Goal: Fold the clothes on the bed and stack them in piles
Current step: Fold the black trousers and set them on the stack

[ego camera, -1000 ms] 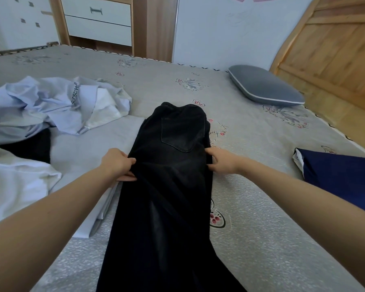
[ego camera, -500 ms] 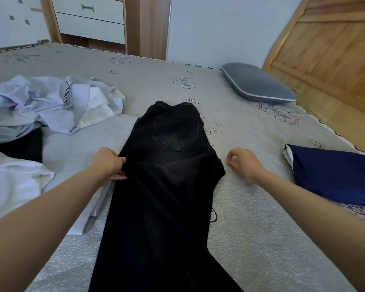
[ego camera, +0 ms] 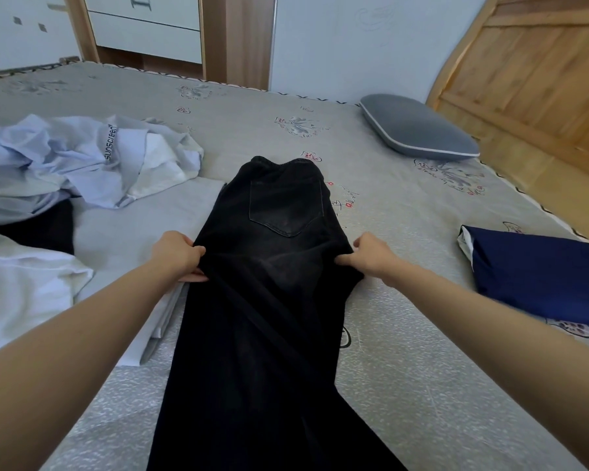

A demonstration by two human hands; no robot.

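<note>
Black jeans [ego camera: 272, 300] lie lengthwise down the middle of the grey bed [ego camera: 405, 334], waistband far from me, one back pocket facing up. My left hand [ego camera: 177, 256] pinches the jeans' left edge just below the pocket. My right hand [ego camera: 371, 256] pinches the right edge at the same height. A flat folded grey garment [ego camera: 133, 239] lies under the jeans' left side. A crumpled pale blue jacket [ego camera: 82, 164] with "sunscreen" lettering is heaped at the left. A white garment [ego camera: 17, 283] sits at the near left.
A folded navy garment [ego camera: 541, 273] rests near the bed's right edge. A grey pillow [ego camera: 419, 130] lies at the far right by the wooden headboard [ego camera: 524, 73]. A dark garment [ego camera: 38, 229] peeks out under the blue jacket. White drawers [ego camera: 143, 25] stand beyond the bed.
My right hand let go of the jeans half a second ago and hovered to the right; now it is back pinching the right edge. My left hand kept its hold.
</note>
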